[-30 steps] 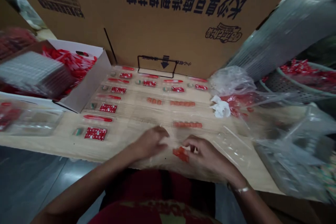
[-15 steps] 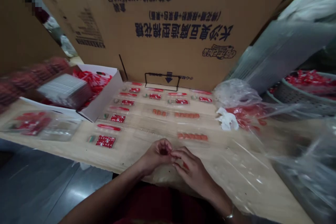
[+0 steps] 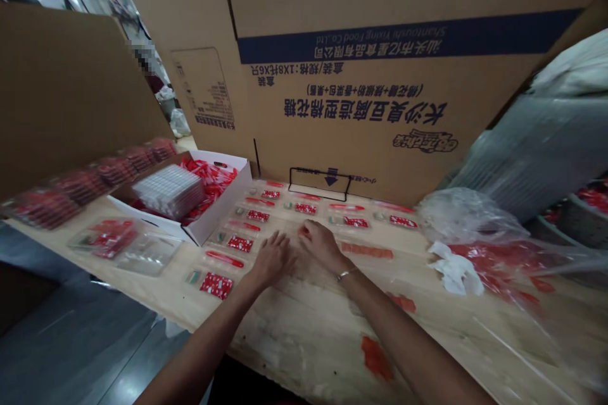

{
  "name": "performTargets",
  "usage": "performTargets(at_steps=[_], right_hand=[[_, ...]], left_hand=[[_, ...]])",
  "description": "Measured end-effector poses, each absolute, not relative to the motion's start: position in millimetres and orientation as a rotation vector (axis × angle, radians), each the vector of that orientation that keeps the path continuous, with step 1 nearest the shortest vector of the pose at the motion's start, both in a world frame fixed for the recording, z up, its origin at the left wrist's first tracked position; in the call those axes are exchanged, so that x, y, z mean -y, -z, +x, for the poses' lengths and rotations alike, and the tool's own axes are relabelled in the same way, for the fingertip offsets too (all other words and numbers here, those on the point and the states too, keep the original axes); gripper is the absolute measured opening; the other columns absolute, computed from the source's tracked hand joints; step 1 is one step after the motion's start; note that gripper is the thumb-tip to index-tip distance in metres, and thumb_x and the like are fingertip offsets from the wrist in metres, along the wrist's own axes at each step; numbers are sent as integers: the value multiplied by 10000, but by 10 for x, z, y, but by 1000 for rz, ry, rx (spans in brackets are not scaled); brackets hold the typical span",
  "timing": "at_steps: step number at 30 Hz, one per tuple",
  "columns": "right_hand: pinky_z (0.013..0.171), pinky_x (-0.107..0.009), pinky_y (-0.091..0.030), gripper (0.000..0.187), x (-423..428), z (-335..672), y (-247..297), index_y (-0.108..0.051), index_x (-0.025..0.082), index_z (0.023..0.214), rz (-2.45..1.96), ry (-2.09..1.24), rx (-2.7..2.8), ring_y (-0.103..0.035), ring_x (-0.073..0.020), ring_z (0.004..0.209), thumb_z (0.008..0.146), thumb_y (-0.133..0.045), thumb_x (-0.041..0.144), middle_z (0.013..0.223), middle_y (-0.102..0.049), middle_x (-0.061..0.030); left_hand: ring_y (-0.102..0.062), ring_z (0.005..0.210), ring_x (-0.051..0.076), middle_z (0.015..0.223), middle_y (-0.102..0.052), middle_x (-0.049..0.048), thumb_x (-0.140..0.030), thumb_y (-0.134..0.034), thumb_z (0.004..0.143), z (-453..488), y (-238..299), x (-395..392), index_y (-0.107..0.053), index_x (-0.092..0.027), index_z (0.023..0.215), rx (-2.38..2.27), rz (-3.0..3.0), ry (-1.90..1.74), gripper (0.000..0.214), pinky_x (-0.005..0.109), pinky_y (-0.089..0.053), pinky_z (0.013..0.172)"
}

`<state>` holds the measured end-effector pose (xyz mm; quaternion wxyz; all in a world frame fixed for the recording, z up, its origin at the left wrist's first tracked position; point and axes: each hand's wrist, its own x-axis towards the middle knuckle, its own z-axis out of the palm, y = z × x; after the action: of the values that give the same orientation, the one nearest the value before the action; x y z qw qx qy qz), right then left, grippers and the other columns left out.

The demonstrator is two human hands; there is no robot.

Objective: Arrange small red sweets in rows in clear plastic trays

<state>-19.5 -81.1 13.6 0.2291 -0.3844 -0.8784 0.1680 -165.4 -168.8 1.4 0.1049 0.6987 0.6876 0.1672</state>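
Observation:
My left hand point(image 3: 270, 258) lies flat on the wooden table point(image 3: 304, 329), fingers stretched forward, beside clear tray pockets holding red patterned packets point(image 3: 216, 284) and red sticks point(image 3: 225, 259). My right hand point(image 3: 317, 242) reaches just past it with fingers curled down onto the table; a small red piece shows at its fingertips. A row of orange-red pieces point(image 3: 367, 250) lies to its right. Two more red clusters point(image 3: 376, 357) sit on the table near my right forearm, which wears a thin bracelet.
A white box point(image 3: 216, 215) of red packets with a white stack inside stands at left. Clear trays point(image 3: 142, 253) lie near the left edge. Large cardboard cartons point(image 3: 380, 88) wall the back. Plastic bags point(image 3: 479, 247) with red items and a basket crowd the right.
Both hands have moved from the near edge forward to the middle rows of the table. The left hand went from pinching to flat. The camera has tilted upward.

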Motion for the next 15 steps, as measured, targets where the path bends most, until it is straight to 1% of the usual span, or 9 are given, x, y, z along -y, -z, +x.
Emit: performTargets(at_steps=[1,3,6,9,13,15], right_hand=[[667,-223,-403,63,719,-270,-104,-602,162,798,-1040,-458,2445,-585,-149,735,776,-579,107,777,-652,-33],[658,-221,-394,74,610,-379,-31,-611,162,752,-1013,-435,2503,-591,-147,708,761,-590,92,744,-660,-31],[674,-239,-394,73,579,-466,24,-623,154,756,-997,-391,2563,-598,-160,713,771,-580,96,748,-669,-48],[716,-257,-397,95,651,-437,-61,-627,150,767,-989,-375,2603,-597,-177,777,802,-549,108,792,-668,-67],[794,-260,-387,118,903,30,-270,-620,154,833,-1026,-428,2598,-566,-180,911,840,-505,130,918,-647,-79],[752,-240,-399,128,1119,453,-337,-611,167,852,-1082,-514,2564,-578,-158,853,845,-487,135,892,-642,-52]], left_hand=[[-363,1282,296,1310,-503,148,-349,-476,843,-1680,25,1663,-520,-137,1174,-2028,2079,-395,395,481,-310,1025],[-368,1282,293,1328,-484,156,-362,-462,845,-1682,95,1661,-490,-124,1217,-2037,2091,-310,442,471,-319,1025],[-335,1303,302,1381,-417,176,-386,-494,818,-1637,171,1694,-446,-102,1270,-2063,2089,-291,536,465,-295,1047],[-351,1292,306,1368,-435,177,-396,-509,807,-1640,206,1688,-460,-104,1260,-2062,2115,-303,541,463,-305,1041],[-390,1260,303,1318,-481,196,-363,-515,807,-1710,181,1658,-485,-79,1221,-2037,2156,-350,503,450,-316,1034],[-373,1264,320,1319,-475,197,-369,-548,784,-1673,132,1680,-477,-80,1219,-2038,2142,-420,528,480,-314,1026]])
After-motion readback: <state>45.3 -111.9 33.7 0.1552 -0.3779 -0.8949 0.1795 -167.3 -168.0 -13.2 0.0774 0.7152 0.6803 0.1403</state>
